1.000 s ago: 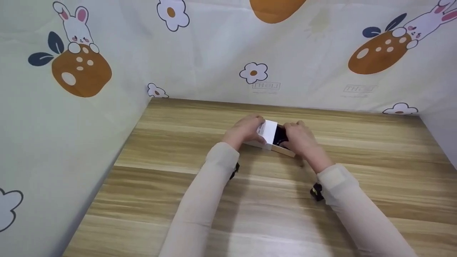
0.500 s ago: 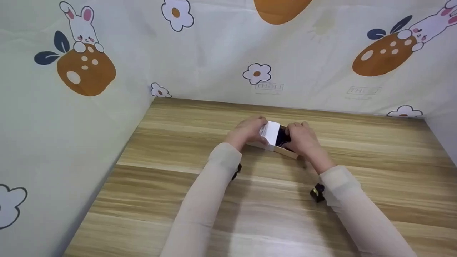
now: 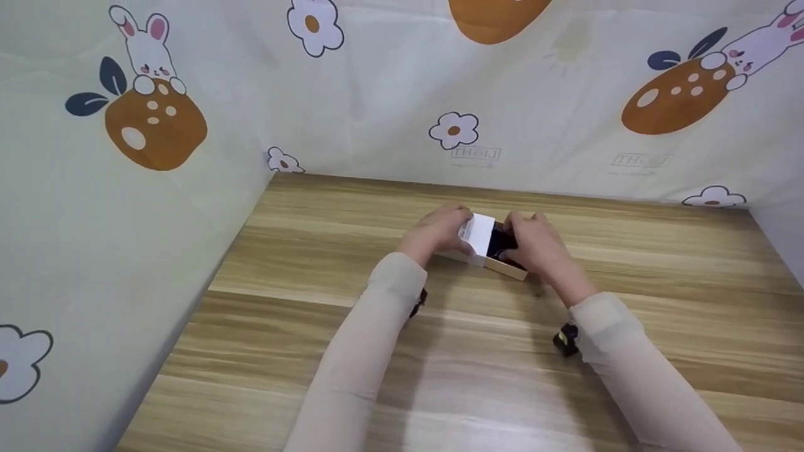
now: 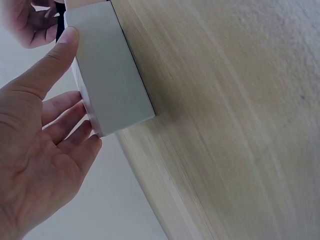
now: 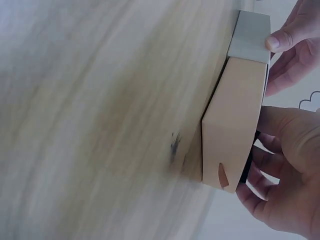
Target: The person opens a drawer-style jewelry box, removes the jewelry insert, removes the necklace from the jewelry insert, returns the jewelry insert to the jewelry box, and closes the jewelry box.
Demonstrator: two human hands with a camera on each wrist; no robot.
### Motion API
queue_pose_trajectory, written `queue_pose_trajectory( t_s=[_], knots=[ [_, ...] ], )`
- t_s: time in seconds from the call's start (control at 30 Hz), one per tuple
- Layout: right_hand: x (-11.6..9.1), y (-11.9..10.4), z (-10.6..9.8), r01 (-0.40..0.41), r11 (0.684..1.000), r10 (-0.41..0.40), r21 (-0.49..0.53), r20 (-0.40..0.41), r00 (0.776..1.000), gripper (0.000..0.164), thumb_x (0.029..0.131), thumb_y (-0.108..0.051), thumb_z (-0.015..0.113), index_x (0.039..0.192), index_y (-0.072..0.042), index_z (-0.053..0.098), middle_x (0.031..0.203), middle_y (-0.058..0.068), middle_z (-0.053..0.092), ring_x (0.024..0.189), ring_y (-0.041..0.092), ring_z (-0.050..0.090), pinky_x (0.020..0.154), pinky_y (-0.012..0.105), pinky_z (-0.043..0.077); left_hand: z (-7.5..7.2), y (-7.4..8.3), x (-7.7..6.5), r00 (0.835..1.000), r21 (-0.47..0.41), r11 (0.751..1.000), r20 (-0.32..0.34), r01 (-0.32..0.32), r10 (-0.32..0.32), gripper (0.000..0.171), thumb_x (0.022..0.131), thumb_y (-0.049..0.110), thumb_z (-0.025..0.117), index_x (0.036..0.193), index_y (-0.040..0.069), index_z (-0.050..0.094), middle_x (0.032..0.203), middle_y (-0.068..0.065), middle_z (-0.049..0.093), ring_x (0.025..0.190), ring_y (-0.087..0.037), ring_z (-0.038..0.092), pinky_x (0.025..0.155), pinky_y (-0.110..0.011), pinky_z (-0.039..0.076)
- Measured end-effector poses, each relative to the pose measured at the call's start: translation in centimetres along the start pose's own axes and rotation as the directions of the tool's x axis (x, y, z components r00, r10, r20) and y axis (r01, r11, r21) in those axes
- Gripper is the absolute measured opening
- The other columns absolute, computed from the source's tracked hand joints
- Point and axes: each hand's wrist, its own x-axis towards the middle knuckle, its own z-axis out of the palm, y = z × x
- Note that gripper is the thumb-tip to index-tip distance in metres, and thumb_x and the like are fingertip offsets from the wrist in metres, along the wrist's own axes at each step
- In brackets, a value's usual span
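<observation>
A small box lies at the back middle of the table, a white sleeve (image 3: 481,233) with a tan inner tray (image 3: 506,268) partly out of its right end. My left hand (image 3: 436,231) grips the sleeve, its thumb on the near side in the left wrist view. A black item (image 3: 500,242) sits in the tray; its kind is hard to tell. With thumb and fingers curled over the tray's open top, my right hand (image 3: 541,246) pinches this black item and hides part of it. The tray's side wall and end notch show in the right wrist view.
The wood-grain table (image 3: 352,207) meets a pale patterned cloth wall (image 3: 377,113) close behind the box. Another cloth wall (image 3: 207,207) rises along the left edge. Dark wrist cameras (image 3: 566,340) hang under both sleeves.
My right hand has shifted slightly right over the tray, and a little more of the black item shows. My left hand stays on the sleeve. The head view has moved slightly.
</observation>
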Motion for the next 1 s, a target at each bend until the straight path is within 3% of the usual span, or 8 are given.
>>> queue_pose_trajectory(
  t_s=[0.17, 0.37, 0.6, 0.8, 1.0],
  knots=[
    [0.4, 0.4, -0.3, -0.005, 0.998, 0.003, 0.056, 0.034, 0.999, 0.063, 0.082, -0.019, 0.081, 0.133, 0.002, 0.050, 0.122, 0.028, 0.064, 0.112, 0.045, 0.058, 0.098, 0.057, 0.048, -0.1, 0.0, 0.0, 1.000, 0.006, 1.000, -0.002, -0.006, 0.006, 0.068, 0.079, 0.032, 0.084, 0.136, 0.007, 0.056, 0.145, -0.008, 0.052, 0.133, -0.025, 0.050, 0.115, -0.035, 0.040],
    [0.7, 0.8, -0.5, -0.014, 0.990, 0.006, 0.140, 0.063, 0.998, 0.058, 0.079, -0.015, 0.083, 0.123, -0.001, 0.047, 0.113, 0.028, 0.065, 0.102, 0.041, 0.063, 0.091, 0.055, 0.052, -0.1, 0.0, 0.0, 1.000, 0.004, 1.000, -0.001, -0.020, 0.020, 0.070, 0.079, 0.031, 0.085, 0.138, 0.007, 0.055, 0.146, -0.010, 0.051, 0.136, -0.026, 0.048, 0.116, -0.036, 0.040],
    [0.9, 1.3, -0.4, -0.024, 0.985, 0.001, 0.168, 0.138, 0.990, 0.044, 0.080, -0.022, 0.081, 0.111, 0.002, 0.060, 0.104, 0.021, 0.068, 0.094, 0.034, 0.062, 0.087, 0.050, 0.051, 0.3, -0.1, -0.1, 1.000, 0.005, 1.000, 0.015, -0.007, 0.007, 0.072, 0.081, 0.033, 0.083, 0.141, 0.008, 0.052, 0.148, -0.010, 0.050, 0.138, -0.026, 0.046, 0.117, -0.036, 0.038],
    [1.0, 1.7, -1.1, 0.012, 0.988, -0.038, 0.152, 0.172, 0.984, 0.044, 0.084, -0.027, 0.077, 0.118, -0.004, 0.061, 0.105, 0.018, 0.068, 0.095, 0.033, 0.062, 0.087, 0.050, 0.051, 0.2, -0.1, 0.0, 1.000, -0.011, 1.000, -0.001, 0.003, -0.003, 0.073, 0.080, 0.032, 0.084, 0.141, 0.009, 0.053, 0.148, -0.008, 0.050, 0.137, -0.025, 0.047, 0.117, -0.035, 0.039],
    [0.9, 1.8, -1.4, 0.027, 0.982, -0.060, 0.185, 0.178, 0.982, 0.040, 0.087, -0.019, 0.072, 0.121, -0.001, 0.061, 0.107, 0.021, 0.068, 0.098, 0.035, 0.063, 0.091, 0.053, 0.051, 0.3, -0.1, 0.2, 1.000, -0.003, 1.000, 0.010, 0.003, -0.003, 0.075, 0.080, 0.034, 0.083, 0.144, 0.009, 0.051, 0.151, -0.009, 0.047, 0.140, -0.026, 0.044, 0.119, -0.036, 0.036]
  ],
)
